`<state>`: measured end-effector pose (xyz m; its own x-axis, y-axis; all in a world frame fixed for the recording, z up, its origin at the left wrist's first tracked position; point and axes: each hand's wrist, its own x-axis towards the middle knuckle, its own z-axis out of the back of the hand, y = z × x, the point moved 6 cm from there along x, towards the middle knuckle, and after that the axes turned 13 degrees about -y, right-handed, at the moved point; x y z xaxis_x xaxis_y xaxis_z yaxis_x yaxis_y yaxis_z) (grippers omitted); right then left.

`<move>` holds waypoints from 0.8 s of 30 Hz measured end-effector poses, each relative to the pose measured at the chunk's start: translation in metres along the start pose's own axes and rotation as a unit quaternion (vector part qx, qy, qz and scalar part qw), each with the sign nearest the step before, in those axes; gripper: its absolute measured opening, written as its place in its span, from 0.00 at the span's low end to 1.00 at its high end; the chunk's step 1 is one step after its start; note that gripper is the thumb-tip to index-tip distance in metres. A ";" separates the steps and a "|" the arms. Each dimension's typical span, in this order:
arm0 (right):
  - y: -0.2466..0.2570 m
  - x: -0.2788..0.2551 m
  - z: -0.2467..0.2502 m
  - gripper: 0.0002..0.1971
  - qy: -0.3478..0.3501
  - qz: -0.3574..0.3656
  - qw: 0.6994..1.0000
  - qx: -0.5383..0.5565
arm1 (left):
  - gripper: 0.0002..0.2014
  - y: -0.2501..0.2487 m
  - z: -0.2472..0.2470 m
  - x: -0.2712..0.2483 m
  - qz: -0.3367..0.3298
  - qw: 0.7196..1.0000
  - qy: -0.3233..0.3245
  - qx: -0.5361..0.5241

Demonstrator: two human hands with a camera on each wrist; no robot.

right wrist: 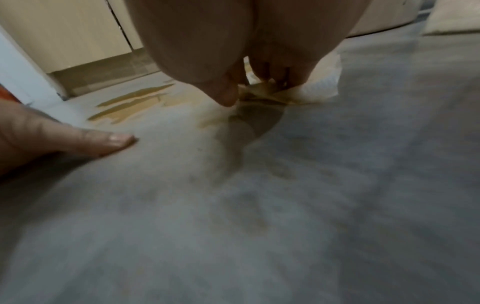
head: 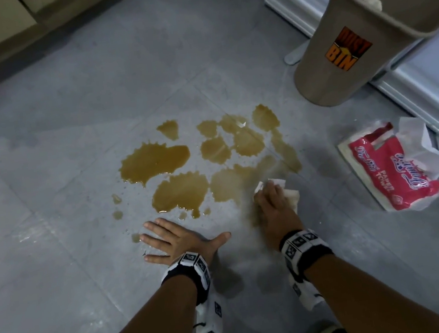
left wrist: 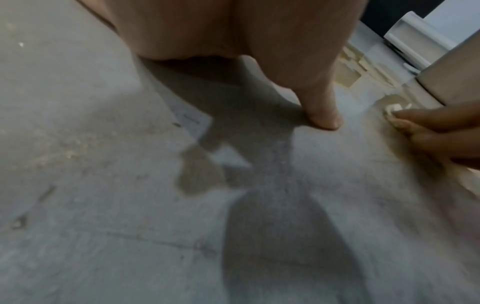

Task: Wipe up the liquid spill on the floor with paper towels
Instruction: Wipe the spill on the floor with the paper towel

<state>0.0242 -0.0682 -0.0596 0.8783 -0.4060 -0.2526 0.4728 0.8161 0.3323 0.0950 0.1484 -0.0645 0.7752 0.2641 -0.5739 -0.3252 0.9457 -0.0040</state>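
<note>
Already my right hand [head: 274, 202] bunches the paper towel [head: 289, 195], pressing it down; left hand [head: 179, 240] lies spread flat. It looks limp, soggy and tear-prone beneath my fingers; I'd grip its dry outer edge.

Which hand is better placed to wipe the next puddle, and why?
Right. The right hand already presses a paper towel at the spill edge; the left hand lies flat on the floor, bracing, holding nothing.

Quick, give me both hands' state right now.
Left hand: open, flat on the floor, holding nothing.
Right hand: gripping a stained paper towel, pressing it at the spill edge.
</note>
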 end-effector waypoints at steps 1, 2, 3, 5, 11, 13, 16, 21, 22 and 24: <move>0.011 0.003 -0.002 0.37 -0.004 -0.003 1.000 0.001 | 0.89 0.001 0.000 0.000 0.001 1.000 -0.002 0.000; 0.022 0.003 -0.005 0.37 -0.004 0.001 1.000 0.007 | 0.89 0.001 0.000 -0.001 0.002 1.000 -0.005 0.000; 0.032 -0.002 -0.009 0.38 -0.001 0.017 1.000 0.020 | 0.89 0.000 0.000 -0.001 0.002 1.000 -0.007 0.000; 0.040 -0.018 -0.015 0.36 0.002 0.070 0.996 0.055 | 0.89 -0.002 0.002 -0.001 0.002 1.000 -0.007 -0.001; 0.011 -0.011 0.013 0.14 -0.109 0.049 0.992 0.041 | 0.89 -0.001 0.001 -0.001 0.002 1.000 0.001 -0.005; 0.015 -0.002 0.025 0.05 -0.146 0.040 0.987 0.050 | 0.89 -0.001 0.002 -0.002 0.003 1.000 0.001 -0.001; 0.004 0.011 0.030 0.09 -0.091 -0.092 0.982 0.135 | 0.88 -0.001 0.004 -0.003 0.001 1.000 -0.002 0.003; -0.030 0.020 0.043 0.05 -0.150 -0.206 0.956 0.143 | 0.88 -0.001 0.005 -0.004 0.001 1.000 0.002 0.002; -0.032 0.021 0.045 0.06 -0.176 -0.187 0.959 0.122 | 0.88 -0.002 0.005 -0.004 0.001 1.000 0.002 0.003; -0.030 0.018 0.050 0.09 -0.247 -0.138 0.956 0.079 | 0.88 -0.002 0.006 -0.003 -0.002 1.000 0.003 0.003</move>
<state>0.0295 -0.1212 -0.0286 0.6262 -0.7737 0.0964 0.6622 0.5930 0.4579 0.0960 0.1468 -0.0580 0.7731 0.2599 -0.5785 -0.3195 0.9476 -0.0013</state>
